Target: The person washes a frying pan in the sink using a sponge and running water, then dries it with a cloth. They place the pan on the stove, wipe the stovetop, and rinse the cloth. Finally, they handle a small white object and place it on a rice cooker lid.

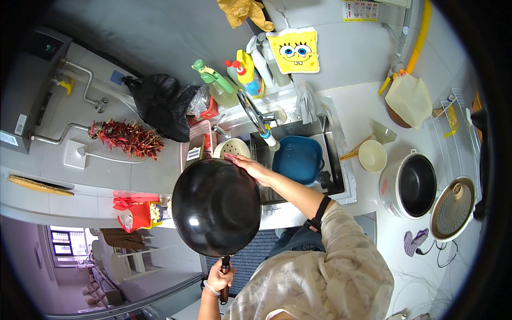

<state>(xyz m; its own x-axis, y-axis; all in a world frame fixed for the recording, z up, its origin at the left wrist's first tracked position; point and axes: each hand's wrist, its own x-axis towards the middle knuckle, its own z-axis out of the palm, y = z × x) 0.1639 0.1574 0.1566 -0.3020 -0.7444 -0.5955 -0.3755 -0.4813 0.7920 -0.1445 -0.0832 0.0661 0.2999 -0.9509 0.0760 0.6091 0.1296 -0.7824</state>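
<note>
A black wok [216, 208] is held up to the left of the sink, its dark, glossy round face turned toward me. My left hand [221, 277] grips its brown handle [225, 294] at the bottom. At the far rim of the wok, my right hand [253, 169] presses a small reddish-pink cloth [231, 158], partly hidden by the fingers. Behind that hand stands a cream strainer with holes [232, 148]. Just right of it, a blue basin [298, 160] sits in the steel sink [334, 160], below the faucet [256, 114].
Spray bottles [218, 88] and a yellow cleaner bottle [250, 78] line the sink's back. On the right counter stand a cream bowl [373, 156], a rice cooker [416, 186] and its round lid [454, 210]. A black plastic bag [160, 106] and dried chillies [128, 138] are at left.
</note>
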